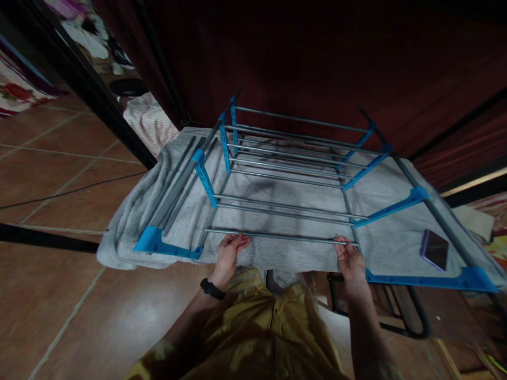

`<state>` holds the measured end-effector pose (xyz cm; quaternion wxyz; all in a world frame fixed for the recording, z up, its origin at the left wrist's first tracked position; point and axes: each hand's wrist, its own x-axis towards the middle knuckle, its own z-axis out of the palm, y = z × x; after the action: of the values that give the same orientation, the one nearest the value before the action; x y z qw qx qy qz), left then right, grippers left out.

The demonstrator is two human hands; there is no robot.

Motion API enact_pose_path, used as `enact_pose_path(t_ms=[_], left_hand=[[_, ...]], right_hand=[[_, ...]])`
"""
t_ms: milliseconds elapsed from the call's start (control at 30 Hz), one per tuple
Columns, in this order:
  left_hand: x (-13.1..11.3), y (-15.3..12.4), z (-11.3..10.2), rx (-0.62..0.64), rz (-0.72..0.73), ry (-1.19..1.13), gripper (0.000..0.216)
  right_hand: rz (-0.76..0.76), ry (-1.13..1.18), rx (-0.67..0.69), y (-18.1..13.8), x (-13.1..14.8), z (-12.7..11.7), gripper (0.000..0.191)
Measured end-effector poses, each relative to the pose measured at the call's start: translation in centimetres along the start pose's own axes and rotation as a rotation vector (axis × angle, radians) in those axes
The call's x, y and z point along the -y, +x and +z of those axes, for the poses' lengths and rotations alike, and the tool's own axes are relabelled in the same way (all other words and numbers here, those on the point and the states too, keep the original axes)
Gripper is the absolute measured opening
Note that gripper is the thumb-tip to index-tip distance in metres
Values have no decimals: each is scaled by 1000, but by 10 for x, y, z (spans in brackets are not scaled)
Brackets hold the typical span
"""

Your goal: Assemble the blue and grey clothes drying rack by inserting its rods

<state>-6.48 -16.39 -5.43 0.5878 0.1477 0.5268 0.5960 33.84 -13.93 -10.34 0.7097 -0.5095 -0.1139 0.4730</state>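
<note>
A thin metal rod (285,237) lies crosswise near the front of a partly built rack. My left hand (229,253) pinches it toward its left end, and my right hand (350,259) grips it close to its right end. The rack has blue plastic brackets (206,179) on the left and more blue brackets (390,208) on the right, joined by several metal crossbars (293,214). At the front corners, a left blue end piece (166,245) and a right blue end piece (431,281) have no crossbar between them.
The rack rests on a grey blanket (130,227). Loose grey tubes (178,184) lie at its left, and a phone (434,249) lies inside the right side. Behind hangs a dark red curtain (297,58). Below right is a black metal frame (415,316); tiled floor (51,295) spreads left.
</note>
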Motion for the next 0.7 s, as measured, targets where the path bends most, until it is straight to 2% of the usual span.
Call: enact_pose_path(t_ms=[267,400,600,700], left_hand=[[0,-1,1,103,36,246,38],[3,0,4,175,98,402,30],[0,-4,1,196,384,606,11],[-4,-5,-4,219,631,905,18]], right_hand=[[-7,35,23,-1,1,-4,12],[-24,42,10,-2,1,-3,9],[-40,11,-19,-2,2,-1,10],[-34,16,-20,-1,3,-2,8]])
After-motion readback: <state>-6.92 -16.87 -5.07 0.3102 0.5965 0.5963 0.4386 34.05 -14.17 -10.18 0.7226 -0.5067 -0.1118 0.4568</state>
